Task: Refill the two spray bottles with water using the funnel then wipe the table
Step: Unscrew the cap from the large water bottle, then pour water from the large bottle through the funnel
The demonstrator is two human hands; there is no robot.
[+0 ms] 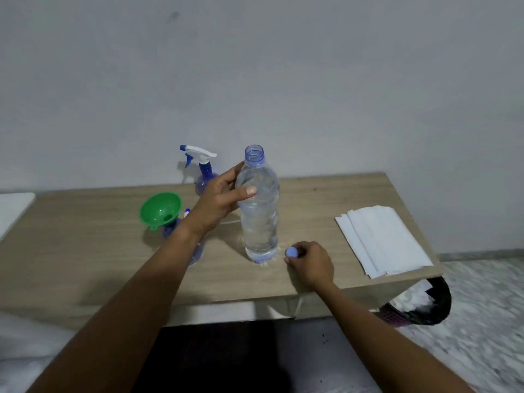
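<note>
Our left hand [218,199] curls its fingers round the upper body of the open water bottle [259,217], upright on the table [85,251]; our right hand [310,263] pinches the blue cap [292,252] just beside its base. We should park the cap, then tip slowly into the green funnel [160,208] seated in the near spray bottle [170,229]. We count two spray bottles, the far spray bottle [204,177] with its trigger head on, one funnel, one water bottle, one cap, one stack of paper towels [380,239]

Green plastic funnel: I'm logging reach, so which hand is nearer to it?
Left. The left hand grips the clear plastic water bottle just right of the green plastic funnel; the right hand pinches the blue bottle cap beyond the bottle.
</note>
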